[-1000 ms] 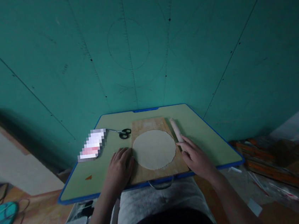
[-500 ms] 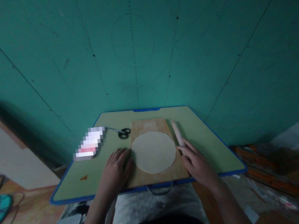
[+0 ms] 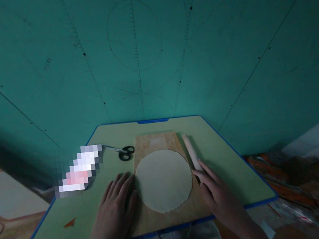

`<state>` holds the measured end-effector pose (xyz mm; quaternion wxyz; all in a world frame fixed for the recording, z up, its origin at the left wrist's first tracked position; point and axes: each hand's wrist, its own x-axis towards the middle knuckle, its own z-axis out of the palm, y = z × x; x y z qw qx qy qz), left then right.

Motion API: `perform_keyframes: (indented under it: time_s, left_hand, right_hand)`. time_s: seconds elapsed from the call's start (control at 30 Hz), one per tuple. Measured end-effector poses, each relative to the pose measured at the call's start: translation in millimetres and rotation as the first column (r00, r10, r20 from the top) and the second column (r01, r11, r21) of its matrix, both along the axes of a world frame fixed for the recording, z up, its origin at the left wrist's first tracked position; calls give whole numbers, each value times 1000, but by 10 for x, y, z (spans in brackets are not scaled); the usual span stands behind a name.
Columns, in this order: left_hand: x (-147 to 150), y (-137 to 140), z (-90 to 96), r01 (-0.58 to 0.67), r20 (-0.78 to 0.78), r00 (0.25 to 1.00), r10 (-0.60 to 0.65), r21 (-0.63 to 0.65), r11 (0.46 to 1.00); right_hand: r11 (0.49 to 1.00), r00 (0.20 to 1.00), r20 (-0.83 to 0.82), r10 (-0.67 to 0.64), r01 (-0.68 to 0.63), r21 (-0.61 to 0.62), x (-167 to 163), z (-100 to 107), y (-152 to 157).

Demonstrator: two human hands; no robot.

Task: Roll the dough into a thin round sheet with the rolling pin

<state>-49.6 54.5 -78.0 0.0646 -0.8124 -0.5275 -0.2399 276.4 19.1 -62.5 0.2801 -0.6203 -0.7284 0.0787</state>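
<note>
A thin round sheet of dough [image 3: 164,180] lies flat on a wooden board [image 3: 142,143]. My left hand [image 3: 115,206] rests beside the board's left edge, fingers stretched forward and holding nothing, their tips close to the dough's rim. To the right of the board lies a pale rolling pin [image 3: 190,150], pointing away from me. Its near end is under my right hand [image 3: 218,189], whose fingers are closed over it and partly hide it.
Scissors [image 3: 124,152] with black handles lie left of the board, next to a blurred-out flat object [image 3: 80,169]. A small orange-brown triangle [image 3: 70,222] is on the light green table [image 3: 234,180]. Behind the table stands a green wall [image 3: 147,60].
My head view has tilted and come closer, so the table looks larger and lower. Both hands keep about the same places beside the board; the dough has not visibly changed.
</note>
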Motion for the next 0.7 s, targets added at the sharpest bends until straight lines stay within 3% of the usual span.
perform_keyframes:
  time_s: [0.2, 0.43, 0.7]
  left_hand:
    - [-29, -27, -3, 30, -7, 1000, -30, 30, 999]
    - [5, -53, 59, 8, 32, 999, -7, -37, 999]
    - [10, -20, 66, 10, 50, 999, -6, -82, 997]
  right_hand:
    - [996, 999, -19, 31, -33, -81, -27, 52, -47]
    - [998, 998, -50, 31, -33, -46, -56, 19, -24]
    - [998, 997, 30, 65, -65, -21, -129, 221, 177]
